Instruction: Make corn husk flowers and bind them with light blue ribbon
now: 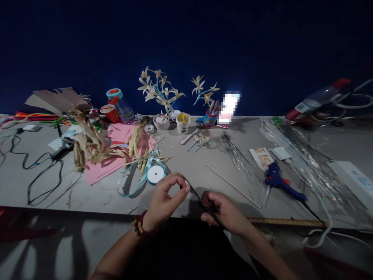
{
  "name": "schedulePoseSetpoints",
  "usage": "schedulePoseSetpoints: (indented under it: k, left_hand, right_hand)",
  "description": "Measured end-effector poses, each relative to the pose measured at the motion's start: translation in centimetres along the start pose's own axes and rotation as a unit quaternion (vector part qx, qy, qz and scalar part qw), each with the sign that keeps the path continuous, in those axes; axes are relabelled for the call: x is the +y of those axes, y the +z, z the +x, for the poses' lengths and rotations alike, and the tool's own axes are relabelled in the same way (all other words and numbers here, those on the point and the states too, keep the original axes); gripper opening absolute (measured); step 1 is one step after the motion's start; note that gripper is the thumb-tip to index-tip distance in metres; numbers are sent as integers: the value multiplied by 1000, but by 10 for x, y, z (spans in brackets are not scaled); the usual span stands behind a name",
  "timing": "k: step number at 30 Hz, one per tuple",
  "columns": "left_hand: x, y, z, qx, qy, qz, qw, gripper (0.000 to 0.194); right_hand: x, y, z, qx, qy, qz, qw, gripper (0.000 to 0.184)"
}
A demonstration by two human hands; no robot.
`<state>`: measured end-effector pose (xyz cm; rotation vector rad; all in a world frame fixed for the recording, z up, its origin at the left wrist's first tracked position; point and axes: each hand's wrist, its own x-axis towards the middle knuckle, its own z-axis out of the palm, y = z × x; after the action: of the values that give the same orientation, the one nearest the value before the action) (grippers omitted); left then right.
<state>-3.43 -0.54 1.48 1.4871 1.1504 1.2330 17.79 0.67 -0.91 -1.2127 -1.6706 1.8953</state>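
Note:
My left hand (167,198) is closed in a pinch, thumb against fingertips, at the table's front edge. A small pale piece (188,187), perhaps a bit of husk, shows at its fingertips. My right hand (223,210) is curled around a long, thin dark tool (199,198), which slants up to the left hand's fingertips. Its exact kind is too dark to make out. Just beyond the left hand lies a white ribbon spool (155,174) with loose light-blue ribbon (136,186). A thin stick (233,186) rests beyond the right hand.
Dried corn husks (96,146) and pink paper (101,171) lie at left. Flower branches (160,87) stand behind cups (183,123). A lit phone (229,108) leans at the back. Wires (239,155), a blue glue gun (281,182) and plastic bags (309,163) spread rightward.

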Motion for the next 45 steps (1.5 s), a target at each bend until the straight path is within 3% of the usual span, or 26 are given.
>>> schedulePoseSetpoints:
  k: [18,26,32,38,45]
  left_hand:
    - [-5,-1,0,-3,-1,-7,1000,13]
    - [-4,-2,-1,-5,-13,-7,1000,14]
    - [-5,-2,-1,3,-24,-16,1000,15]
    - [-2,1,-1,17,-77,-105,991,18]
    - [-10,6,1,54,-155,-268,949,16]
  right_hand:
    - [5,1,1,5,8,11,1000,43]
    - [5,-1,2,19,-17,-10,1000,46]
    - [5,2,3,23,2,3,1000,52]
    - [8,0,0,34,2,12,999,51]
    - [13,2,-8,6,-4,22,1000,43]
